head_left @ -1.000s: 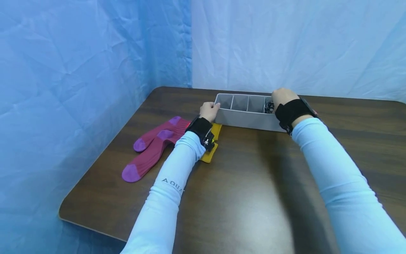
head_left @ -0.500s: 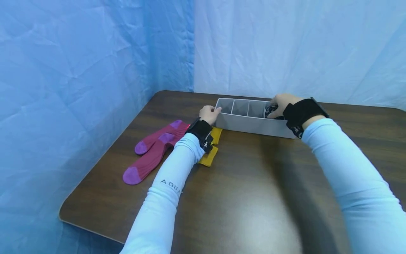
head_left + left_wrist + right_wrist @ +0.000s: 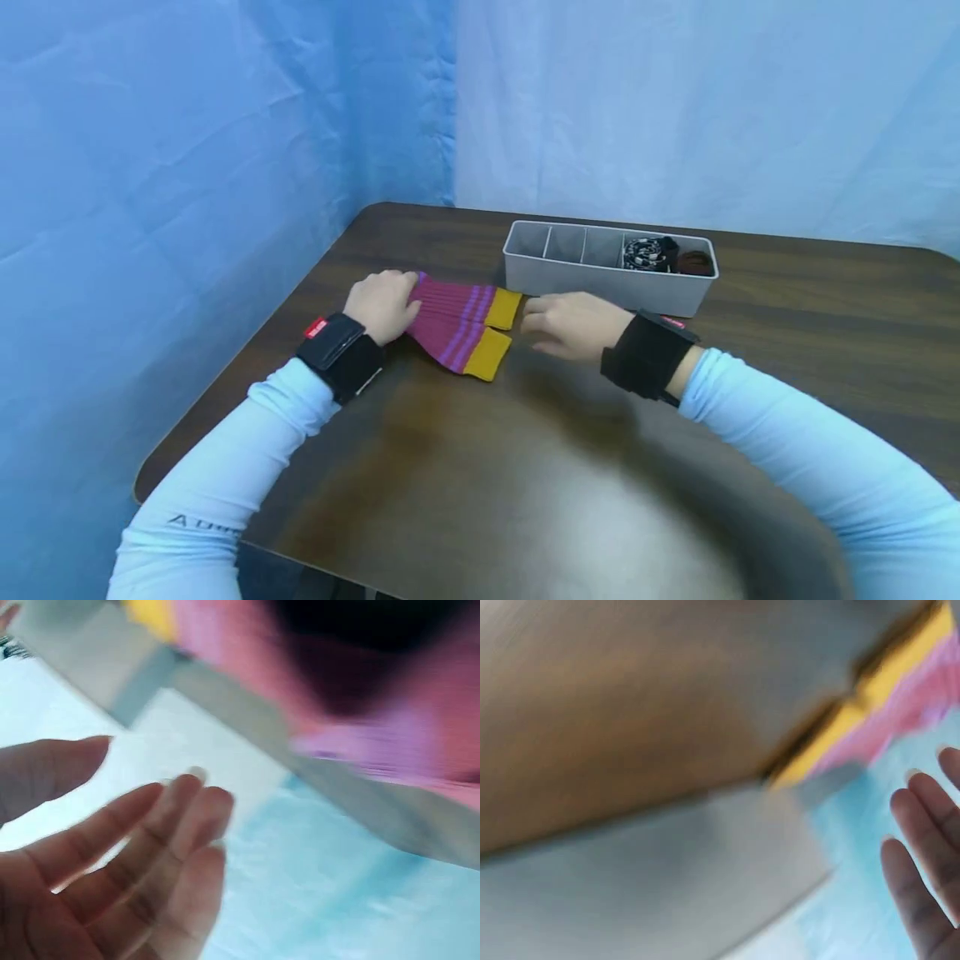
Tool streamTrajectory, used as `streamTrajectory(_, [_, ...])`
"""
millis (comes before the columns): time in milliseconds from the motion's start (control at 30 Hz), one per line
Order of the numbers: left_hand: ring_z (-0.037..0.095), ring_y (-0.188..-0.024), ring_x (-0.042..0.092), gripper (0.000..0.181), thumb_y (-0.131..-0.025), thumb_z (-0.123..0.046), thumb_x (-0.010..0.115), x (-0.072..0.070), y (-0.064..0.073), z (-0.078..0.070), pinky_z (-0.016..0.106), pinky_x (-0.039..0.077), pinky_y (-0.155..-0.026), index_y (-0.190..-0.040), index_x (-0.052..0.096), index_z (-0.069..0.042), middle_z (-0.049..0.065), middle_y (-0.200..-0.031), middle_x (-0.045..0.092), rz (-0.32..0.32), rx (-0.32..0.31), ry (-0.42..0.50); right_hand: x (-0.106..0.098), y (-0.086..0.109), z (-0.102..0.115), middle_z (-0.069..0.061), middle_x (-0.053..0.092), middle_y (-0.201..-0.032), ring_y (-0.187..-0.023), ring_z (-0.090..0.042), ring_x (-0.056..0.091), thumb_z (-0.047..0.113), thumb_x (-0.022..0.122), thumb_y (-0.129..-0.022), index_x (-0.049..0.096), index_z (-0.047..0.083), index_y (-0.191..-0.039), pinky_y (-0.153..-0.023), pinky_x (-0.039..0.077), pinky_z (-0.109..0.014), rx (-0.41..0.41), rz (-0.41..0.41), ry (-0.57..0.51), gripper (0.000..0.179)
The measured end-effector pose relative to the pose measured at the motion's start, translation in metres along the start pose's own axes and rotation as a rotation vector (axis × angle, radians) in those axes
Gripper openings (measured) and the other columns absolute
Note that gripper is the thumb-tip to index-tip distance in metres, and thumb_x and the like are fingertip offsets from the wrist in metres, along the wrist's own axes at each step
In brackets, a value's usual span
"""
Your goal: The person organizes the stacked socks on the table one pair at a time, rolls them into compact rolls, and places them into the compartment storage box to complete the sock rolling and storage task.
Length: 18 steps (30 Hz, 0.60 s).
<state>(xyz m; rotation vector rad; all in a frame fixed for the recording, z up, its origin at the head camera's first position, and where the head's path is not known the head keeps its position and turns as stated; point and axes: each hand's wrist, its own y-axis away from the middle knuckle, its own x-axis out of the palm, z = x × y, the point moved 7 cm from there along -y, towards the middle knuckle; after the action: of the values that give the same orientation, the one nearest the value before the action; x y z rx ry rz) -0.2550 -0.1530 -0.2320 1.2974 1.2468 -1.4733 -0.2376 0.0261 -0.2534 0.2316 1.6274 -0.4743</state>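
Note:
A pair of maroon socks (image 3: 452,315) with purple stripes and yellow cuffs lies on the table, cuffs pointing right. My left hand (image 3: 381,305) is over their foot ends in the head view and hides them. The left wrist view shows that hand's fingers (image 3: 202,817) loosely spread from the thumb, holding nothing. Just right of the cuffs, my right hand (image 3: 573,325) hovers with bent, relaxed fingers. In the right wrist view its fingers (image 3: 911,877) are apart and grip nothing, with the blurred yellow cuffs (image 3: 832,735) beyond them.
Behind the hands stands a long grey divided box (image 3: 592,283). Its right part holds a black-and-white patterned roll (image 3: 643,254) and a dark brown roll (image 3: 694,263). The brown table (image 3: 810,292) meets blue sheeting (image 3: 187,167) at the left and back.
My left hand has left the box's left end and moved left over the socks. My right hand has come out of the box's right end, toward the cuffs.

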Motion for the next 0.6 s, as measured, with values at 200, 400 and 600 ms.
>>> streamTrajectory(200, [0.034, -0.068, 0.059, 0.016, -0.077, -0.010, 0.050, 0.037, 0.029, 0.046, 0.045, 0.044, -0.051, -0.073, 0.059, 0.002, 0.020, -0.077, 0.062, 0.162, -0.165, -0.056, 0.035, -0.018, 0.015, -0.010, 0.053, -0.116, -0.105, -0.021, 0.051, 0.019, 0.057, -0.081, 0.055, 0.007, -0.111, -0.089, 0.042, -0.033, 0.039, 0.119, -0.079, 0.033])
streamTrajectory(400, [0.033, -0.067, 0.060, 0.015, -0.077, -0.011, 0.052, 0.064, 0.037, 0.047, 0.041, 0.044, -0.048, -0.075, 0.062, 0.000, 0.018, -0.077, 0.063, 0.219, -0.185, -0.089, 0.051, -0.028, 0.022, -0.011, 0.050, -0.120, -0.110, -0.022, 0.048, 0.028, 0.051, -0.085, 0.053, 0.006, -0.113, -0.092, 0.039, -0.034, 0.044, 0.175, -0.112, 0.036])
streamTrajectory(600, [0.031, -0.070, 0.060, 0.024, -0.078, -0.023, 0.057, 0.053, 0.042, 0.025, 0.042, 0.045, -0.052, -0.081, 0.065, 0.000, 0.017, -0.080, 0.064, 0.242, -0.171, -0.192, 0.042, 0.011, 0.020, -0.005, 0.058, -0.106, -0.096, -0.018, 0.055, 0.028, 0.052, -0.084, 0.058, 0.010, -0.100, -0.084, 0.044, -0.033, 0.068, 0.203, -0.125, 0.025])
